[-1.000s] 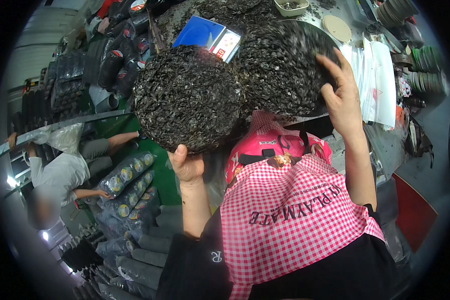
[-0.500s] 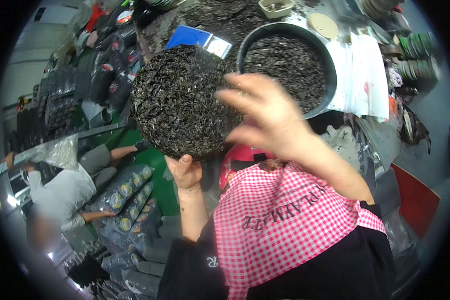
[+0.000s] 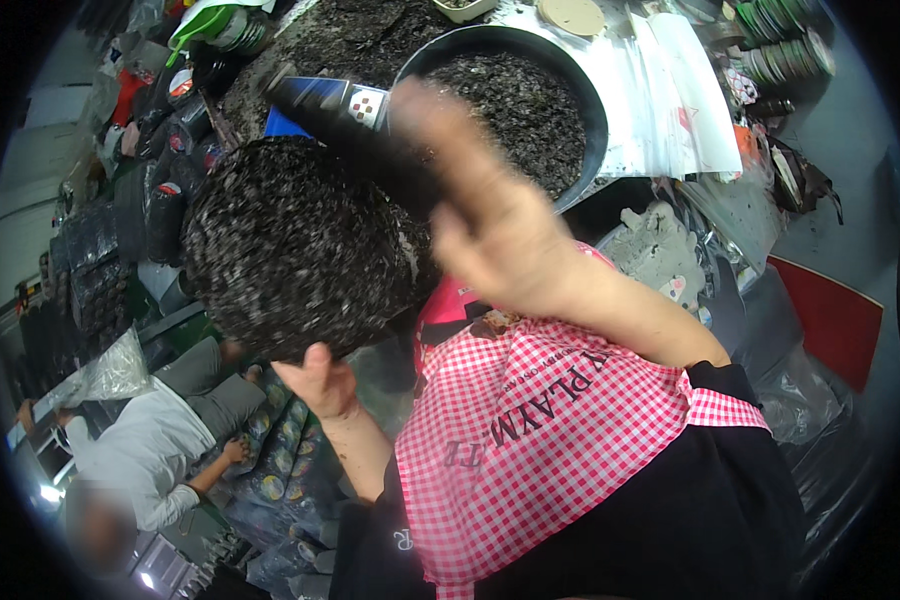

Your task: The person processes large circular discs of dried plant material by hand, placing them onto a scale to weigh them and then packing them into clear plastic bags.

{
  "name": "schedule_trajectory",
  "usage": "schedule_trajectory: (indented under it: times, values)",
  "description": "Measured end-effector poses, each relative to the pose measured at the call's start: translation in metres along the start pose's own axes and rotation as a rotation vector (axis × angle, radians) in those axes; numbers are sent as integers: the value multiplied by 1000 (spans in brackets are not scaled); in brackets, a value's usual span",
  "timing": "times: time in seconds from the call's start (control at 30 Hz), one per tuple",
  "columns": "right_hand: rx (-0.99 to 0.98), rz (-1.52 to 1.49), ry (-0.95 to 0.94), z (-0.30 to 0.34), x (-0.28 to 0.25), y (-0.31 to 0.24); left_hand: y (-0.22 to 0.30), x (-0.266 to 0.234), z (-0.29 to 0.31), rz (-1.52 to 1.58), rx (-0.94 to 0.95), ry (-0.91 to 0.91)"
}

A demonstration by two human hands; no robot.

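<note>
A thick round disc of pressed dark flakes [image 3: 280, 250], partly smeared by motion, is held up left of centre. My left hand [image 3: 320, 385] grips its lower edge; the thumb shows and the other fingers are hidden behind it. My right hand [image 3: 500, 220] is blurred at the disc's upper right side. Beside its fingers a long dark shape [image 3: 365, 150] slants toward the upper left; its kind is too blurred to tell, and so is whether my hand holds it. Just beyond is a wide dark basin [image 3: 598, 130] of loose dark flakes.
A blue flat device [image 3: 285, 122] with a white panel sits left of the basin. White sheets [image 3: 680, 110] and a round beige lid [image 3: 571, 15] lie to the right. Wrapped dark bundles [image 3: 165, 215] are piled at left. A person in a white shirt [image 3: 140, 440] is at lower left.
The disc and my left hand have shifted left and down in view. My right hand has moved left and up, and the long dark shape has appeared beside it.
</note>
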State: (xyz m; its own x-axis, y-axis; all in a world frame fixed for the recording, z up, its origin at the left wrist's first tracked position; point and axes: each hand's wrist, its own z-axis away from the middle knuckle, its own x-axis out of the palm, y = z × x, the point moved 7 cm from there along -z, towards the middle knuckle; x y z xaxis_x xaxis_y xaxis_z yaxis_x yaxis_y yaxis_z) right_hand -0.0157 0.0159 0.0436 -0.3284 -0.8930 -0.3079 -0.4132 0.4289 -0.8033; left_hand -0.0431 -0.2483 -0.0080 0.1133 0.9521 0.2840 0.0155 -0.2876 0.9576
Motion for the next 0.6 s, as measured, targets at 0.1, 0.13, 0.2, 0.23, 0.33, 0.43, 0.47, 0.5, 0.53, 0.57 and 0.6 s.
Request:
schedule_trajectory:
  times: [0.1, 0.13, 0.2, 0.23, 0.33, 0.43, 0.47, 0.5, 0.53, 0.57, 0.6]
  values:
    - [282, 233, 278, 24, -59, 35, -16, -40, 4, 226, -139, 100]
    - [372, 411, 305, 36, -71, 48, -21, -47, 4, 265, -164, 123]
    - [274, 832, 219, 39, -72, 39, -26, -43, 1, 316, -169, 124]
    - [206, 917, 51, 30, -61, 32, -27, -39, 0, 335, -186, 114]
    - [105, 805, -355, 37, -13, 55, -34, -20, -9, 287, -195, 60]
    - [82, 878, -284, 28, -7, 52, -41, -19, -7, 283, -169, 64]
    - [25, 934, -263, 20, -5, 44, -41, -19, -7, 286, -161, 68]
    - [-106, 735, -177, 13, -1, 28, -43, -19, -6, 290, -145, 53]
    - [-81, 517, -215, 14, 8, 21, -42, -18, -5, 288, -140, 60]
    - [-31, 563, -267, 17, 12, 25, -42, -17, -2, 290, -138, 66]
    - [22, 609, -317, 21, 17, 30, -41, -16, -1, 291, -137, 72]
